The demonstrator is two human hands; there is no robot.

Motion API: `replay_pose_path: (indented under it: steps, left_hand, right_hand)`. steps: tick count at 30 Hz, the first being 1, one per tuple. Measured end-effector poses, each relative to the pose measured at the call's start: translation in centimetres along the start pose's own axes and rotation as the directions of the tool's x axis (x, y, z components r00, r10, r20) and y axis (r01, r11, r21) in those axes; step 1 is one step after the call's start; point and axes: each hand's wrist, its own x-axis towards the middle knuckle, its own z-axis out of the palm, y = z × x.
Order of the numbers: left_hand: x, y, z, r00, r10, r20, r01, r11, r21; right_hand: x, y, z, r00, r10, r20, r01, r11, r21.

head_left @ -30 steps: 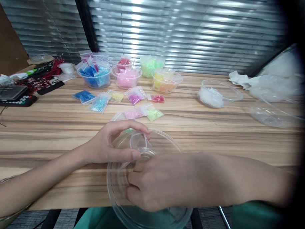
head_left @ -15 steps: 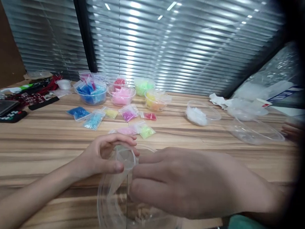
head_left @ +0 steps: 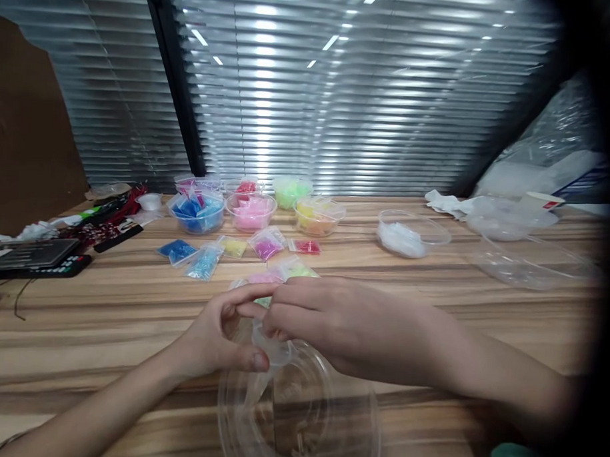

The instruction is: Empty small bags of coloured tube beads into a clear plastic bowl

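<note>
Right, the left hand [head_left: 205,342] curls in a half-open C, thumb and fingers around a small clear cup [head_left: 279,353], while the right hand [head_left: 332,323] bends its fingers in at the cup's mouth, and whether they pinch anything I cannot tell. Just below that grip sits the big clear bowl [head_left: 227,419] on the wooden table [head_left: 145,343]; beyond the grip lie little colored bags [head_left: 204,261], with the filled tubs [head_left: 198,225] farther back.
</note>
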Motion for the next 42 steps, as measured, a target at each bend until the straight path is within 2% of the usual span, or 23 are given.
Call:
replay_pose_path:
  steps: [4, 10, 18, 23, 29, 35, 42]
  left_hand:
    - [0.0, -0.3, -0.1, 1.000, 0.014, 0.007, -0.014, 1.000, -0.019]
    - [0.0, -0.1, 0.1, 1.000, 0.021, -0.014, -0.022, 0.999, -0.037]
    - [0.2, 0.9, 0.7, 1.000, 0.006, -0.008, -0.007, 0.997, -0.072]
    - [-0.1, 0.3, 0.6, 1.000, -0.017, 0.010, 0.018, 0.995, -0.103]
    - [-0.2, 0.2, 0.5, 0.999, -0.016, -0.036, 0.013, 0.997, -0.078]
    - [-0.1, 0.4, 0.4, 0.998, -0.005, -0.059, 0.002, 0.999, -0.041]
    - [-0.3, 0.1, 0.6, 0.999, -0.037, -0.023, 0.036, 0.998, -0.043]
  right_hand:
    - [0.1, 0.0, 0.0, 0.997, -0.069, -0.025, 0.070, 0.997, 0.018]
    - [-0.1, -0.3, -0.1, 0.998, -0.055, 0.006, 0.055, 0.998, -0.010]
    - [0.1, -0.1, 0.6, 0.994, -0.102, -0.044, 0.104, 0.993, 0.061]
    - [0.4, -0.1, 0.6, 0.997, -0.067, -0.049, 0.073, 0.990, 0.123]
    - [0.5, -0.5, -0.2, 0.999, -0.033, 0.026, 0.027, 0.977, 0.214]
    - [0.5, -0.6, -0.1, 1.000, -0.019, -0.016, 0.022, 0.958, 0.286]
    - [0.5, -0.6, -0.2, 1.000, -0.011, -0.027, 0.020, 0.929, 0.369]
